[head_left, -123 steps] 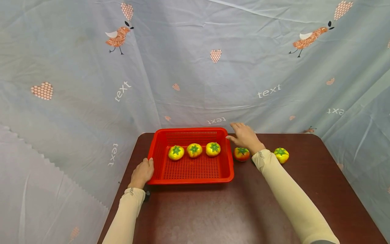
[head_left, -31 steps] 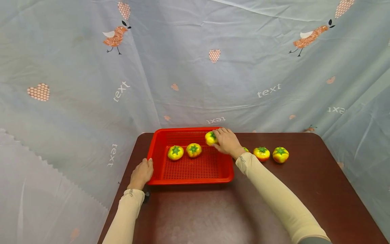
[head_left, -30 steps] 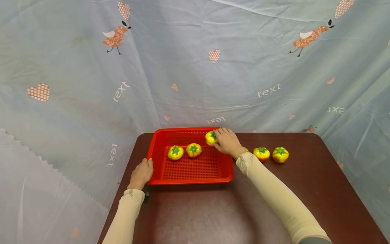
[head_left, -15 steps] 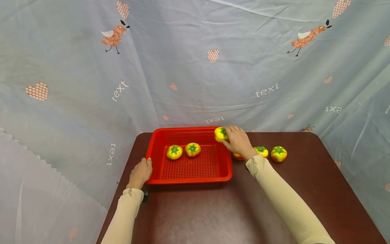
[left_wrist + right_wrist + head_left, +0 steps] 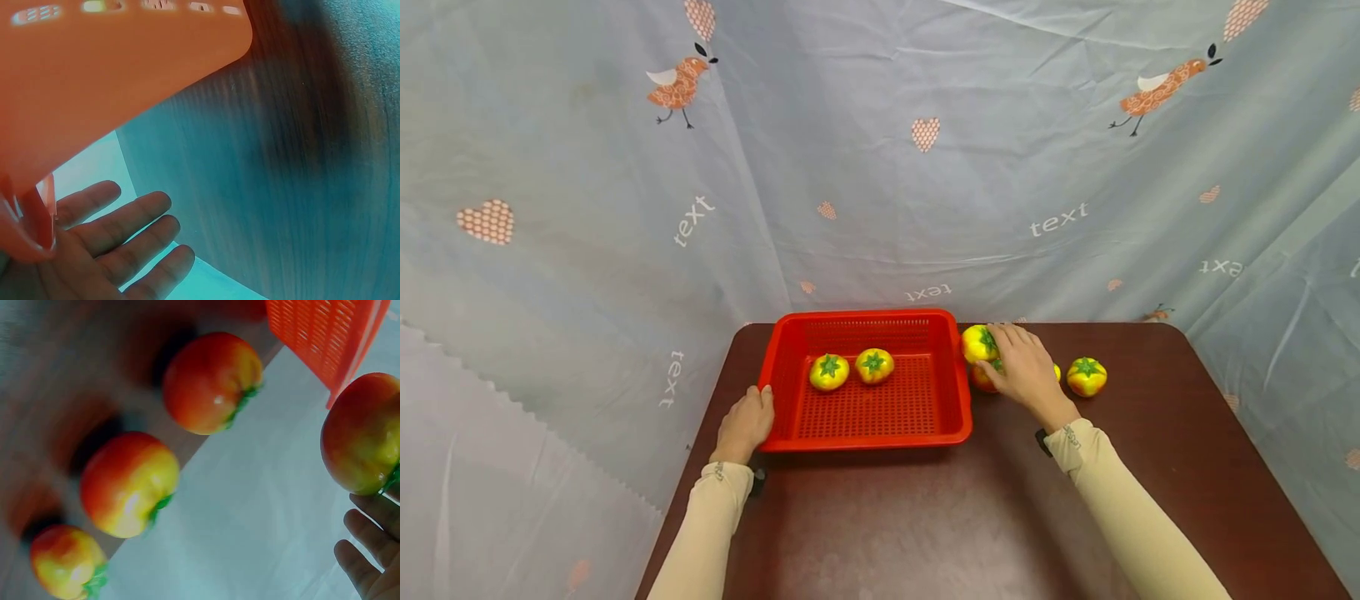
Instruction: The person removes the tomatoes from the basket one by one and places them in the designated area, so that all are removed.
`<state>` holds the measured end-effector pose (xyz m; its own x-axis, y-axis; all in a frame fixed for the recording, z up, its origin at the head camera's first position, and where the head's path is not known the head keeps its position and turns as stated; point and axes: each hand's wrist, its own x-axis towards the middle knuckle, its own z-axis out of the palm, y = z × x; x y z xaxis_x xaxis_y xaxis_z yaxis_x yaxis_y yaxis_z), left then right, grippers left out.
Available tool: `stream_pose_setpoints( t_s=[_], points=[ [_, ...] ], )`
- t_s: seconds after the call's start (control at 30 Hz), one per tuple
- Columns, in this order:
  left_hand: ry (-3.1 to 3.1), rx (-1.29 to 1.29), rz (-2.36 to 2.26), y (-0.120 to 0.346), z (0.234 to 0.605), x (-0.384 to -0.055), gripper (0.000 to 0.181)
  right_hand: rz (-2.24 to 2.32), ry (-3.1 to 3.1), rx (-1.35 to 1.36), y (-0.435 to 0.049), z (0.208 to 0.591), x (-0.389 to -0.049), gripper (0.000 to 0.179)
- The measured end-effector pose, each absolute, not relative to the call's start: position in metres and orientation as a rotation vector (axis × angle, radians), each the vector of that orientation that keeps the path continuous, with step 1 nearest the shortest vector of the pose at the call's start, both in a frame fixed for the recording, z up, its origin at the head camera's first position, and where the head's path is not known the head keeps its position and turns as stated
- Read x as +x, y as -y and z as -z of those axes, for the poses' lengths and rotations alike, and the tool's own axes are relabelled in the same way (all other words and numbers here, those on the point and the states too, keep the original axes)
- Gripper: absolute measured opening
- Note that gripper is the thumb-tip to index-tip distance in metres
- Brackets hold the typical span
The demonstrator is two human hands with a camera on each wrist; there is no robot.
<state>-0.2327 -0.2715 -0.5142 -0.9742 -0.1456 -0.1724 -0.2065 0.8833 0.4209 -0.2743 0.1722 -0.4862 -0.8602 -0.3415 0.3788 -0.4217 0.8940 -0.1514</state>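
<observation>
My right hand (image 5: 1026, 367) holds a yellow-red tomato (image 5: 977, 343) with a green star-shaped top, just beyond the basket's right rim. In the right wrist view this tomato (image 5: 362, 434) hangs above the table at the fingertips. Beneath it in the head view sits a redder tomato (image 5: 982, 381), partly covered. At the left side of the red plastic basket (image 5: 865, 444), my left hand (image 5: 745, 423) holds the rim; the left wrist view shows the fingers (image 5: 128, 228) straight below it, the thumb hidden. Two tomatoes, one left (image 5: 829, 373) and one right (image 5: 875, 367), lie inside.
On the dark brown table (image 5: 880, 525), another tomato (image 5: 1086, 377) stands farther right. A middle tomato (image 5: 128, 484) is mostly hidden by my right hand in the head view. A grey-blue patterned curtain (image 5: 865, 183) hangs around the table's back and sides.
The right hand was empty near the basket's right edge, then held the rightmost tomato inside the basket. It has carried that tomato right, past the rim. The left hand stays at the left rim.
</observation>
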Motion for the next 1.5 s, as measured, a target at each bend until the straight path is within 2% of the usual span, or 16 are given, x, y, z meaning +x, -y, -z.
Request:
stream_pose_setpoints(
  t_s=[0.43,0.83,1.5],
  points=[
    [-2.901,-0.276,-0.675,0.272,0.514,-0.234,0.052,-0.339,2.748,0.585,-0.192,0.52,-0.231,0.065],
    [-2.905,-0.271,-0.666,0.271,0.515,-0.234,0.053,-0.32,2.796,0.569,-0.193,0.557,-0.205,0.064],
    [-2.905,-0.287,-0.672,0.27,0.513,-0.233,0.052,-0.344,2.769,0.591,-0.195,0.576,-0.194,0.064]
  ],
)
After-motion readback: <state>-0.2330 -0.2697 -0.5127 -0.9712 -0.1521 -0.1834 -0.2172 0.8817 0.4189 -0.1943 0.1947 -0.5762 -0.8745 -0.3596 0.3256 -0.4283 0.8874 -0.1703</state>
